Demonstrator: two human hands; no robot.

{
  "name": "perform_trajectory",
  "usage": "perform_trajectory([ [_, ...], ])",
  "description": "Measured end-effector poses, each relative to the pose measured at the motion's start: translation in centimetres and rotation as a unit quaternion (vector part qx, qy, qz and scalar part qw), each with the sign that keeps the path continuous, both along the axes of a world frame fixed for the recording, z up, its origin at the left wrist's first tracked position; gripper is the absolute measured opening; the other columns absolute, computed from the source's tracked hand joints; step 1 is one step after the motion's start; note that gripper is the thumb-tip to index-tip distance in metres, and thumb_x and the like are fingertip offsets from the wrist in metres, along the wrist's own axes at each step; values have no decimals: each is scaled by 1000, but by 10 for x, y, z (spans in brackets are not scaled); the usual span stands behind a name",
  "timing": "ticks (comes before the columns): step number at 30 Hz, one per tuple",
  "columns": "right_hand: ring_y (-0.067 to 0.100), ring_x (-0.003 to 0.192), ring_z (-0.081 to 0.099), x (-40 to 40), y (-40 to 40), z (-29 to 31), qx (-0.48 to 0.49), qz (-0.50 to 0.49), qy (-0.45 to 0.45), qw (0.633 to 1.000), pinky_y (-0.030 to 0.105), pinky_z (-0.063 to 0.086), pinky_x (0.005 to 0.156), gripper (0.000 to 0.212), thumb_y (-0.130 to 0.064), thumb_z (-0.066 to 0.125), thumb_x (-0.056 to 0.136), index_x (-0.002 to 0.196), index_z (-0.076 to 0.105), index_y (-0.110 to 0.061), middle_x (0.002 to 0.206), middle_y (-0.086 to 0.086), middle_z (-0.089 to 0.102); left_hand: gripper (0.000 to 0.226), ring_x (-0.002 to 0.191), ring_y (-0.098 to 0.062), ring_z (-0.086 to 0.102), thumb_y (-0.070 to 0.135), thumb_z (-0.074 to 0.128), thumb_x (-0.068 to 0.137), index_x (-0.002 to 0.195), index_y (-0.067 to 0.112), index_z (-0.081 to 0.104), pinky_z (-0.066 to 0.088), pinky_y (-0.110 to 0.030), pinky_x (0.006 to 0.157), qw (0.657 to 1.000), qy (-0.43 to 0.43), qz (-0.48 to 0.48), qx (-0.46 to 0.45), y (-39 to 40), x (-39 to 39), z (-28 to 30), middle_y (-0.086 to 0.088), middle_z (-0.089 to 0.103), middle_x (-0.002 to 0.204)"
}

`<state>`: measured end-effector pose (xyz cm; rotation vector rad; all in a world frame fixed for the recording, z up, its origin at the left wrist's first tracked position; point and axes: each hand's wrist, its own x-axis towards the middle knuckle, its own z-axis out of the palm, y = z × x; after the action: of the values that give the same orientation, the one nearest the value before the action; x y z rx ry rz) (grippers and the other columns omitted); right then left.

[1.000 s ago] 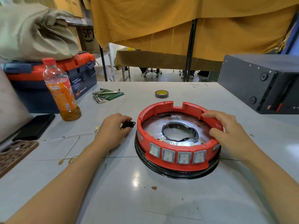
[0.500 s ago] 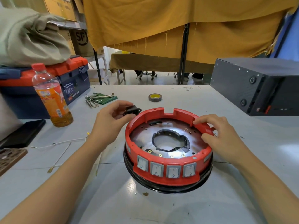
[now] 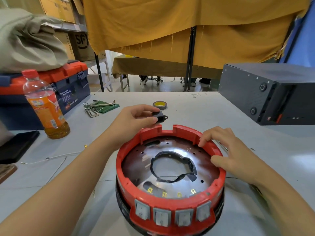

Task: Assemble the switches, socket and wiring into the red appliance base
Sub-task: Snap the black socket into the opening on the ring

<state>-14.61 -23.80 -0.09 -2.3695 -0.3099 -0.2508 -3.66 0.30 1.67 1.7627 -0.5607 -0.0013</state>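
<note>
Here, small black plastic socket [image 3: 160, 117] pinched in left hand [image 3: 131, 121], poised just behind round red plastic appliance base [image 3: 219, 178] rim notch, presumably for seating; right hand [image 3: 226, 150] fingers spread, steadying that rim

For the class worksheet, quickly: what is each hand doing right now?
Left hand: pinches the small black plastic socket.
Right hand: holds nothing; fingers rest on the round red plastic appliance base rim.
</note>
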Motion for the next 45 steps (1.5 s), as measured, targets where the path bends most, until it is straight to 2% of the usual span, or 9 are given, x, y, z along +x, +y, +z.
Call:
perform_trajectory([
  [4,2,104,41,-2,1,3,3,25,4,1000,33,31,98,33,-19,50,61,91,60,-29,100,-19,57,27,91,-18,70,1,65,84,104,19,68,54,-24,84,998,11,-22,50,-5,10,4,-9,70,104],
  [6,2,106,42,0,3,2,26,8,-17,999,32,31,100,18,-18,57,77,90,63,-27,98,-19,59,24,86,-15,69,5,68,82,103,18,69,54,-22,82,997,8,-19,75,-9,14,5,-8,70,103],
  [8,4,107,44,6,8,0,17,-1,-38,999,28,32,99,17,-11,62,85,90,64,-27,100,-17,60,23,81,-13,68,8,71,80,101,17,70,54,-19,79,997,6,-12,81,-11,17,4,-7,71,98],
  [16,-8,91,55,61,21,39,-14,3,-51,999,5,41,79,16,-20,59,91,99,65,-32,101,-19,63,19,76,-9,68,13,78,75,92,18,70,53,-15,76,997,2,0,76,-11,31,-3,6,72,76],
  [20,5,98,60,95,32,38,-26,34,26,999,15,45,85,24,-27,60,91,115,64,-29,108,-10,66,18,75,-8,68,8,77,74,89,17,70,51,-15,73,998,4,-14,59,-11,34,-11,6,71,75],
  [24,9,102,63,107,35,26,29,73,60,995,30,47,97,23,-19,64,88,109,69,-29,106,-6,71,18,73,-10,68,7,77,74,86,20,71,51,-15,72,999,5,-22,43,-10,35,-16,3,71,77],
  [29,-2,92,65,112,35,18,62,87,51,993,20,48,91,21,-14,65,87,100,72,-30,96,-12,73,14,77,-9,68,10,72,80,90,20,71,50,-14,74,998,-5,-14,58,-11,34,-18,-3,74,85],
  [37,0,87,66,109,33,11,98,84,34,991,10,47,80,18,-16,64,88,99,74,-27,91,-9,74,13,71,-3,66,15,61,90,95,19,73,46,-10,65,997,-20,-16,70,-9,31,-18,2,75,83],
  [45,5,90,66,105,36,13,76,75,14,994,17,48,87,20,-12,64,87,104,72,-20,97,-3,74,13,75,-7,67,15,62,89,93,21,72,48,-13,68,997,-20,-18,68,-8,33,-20,0,75,85],
])
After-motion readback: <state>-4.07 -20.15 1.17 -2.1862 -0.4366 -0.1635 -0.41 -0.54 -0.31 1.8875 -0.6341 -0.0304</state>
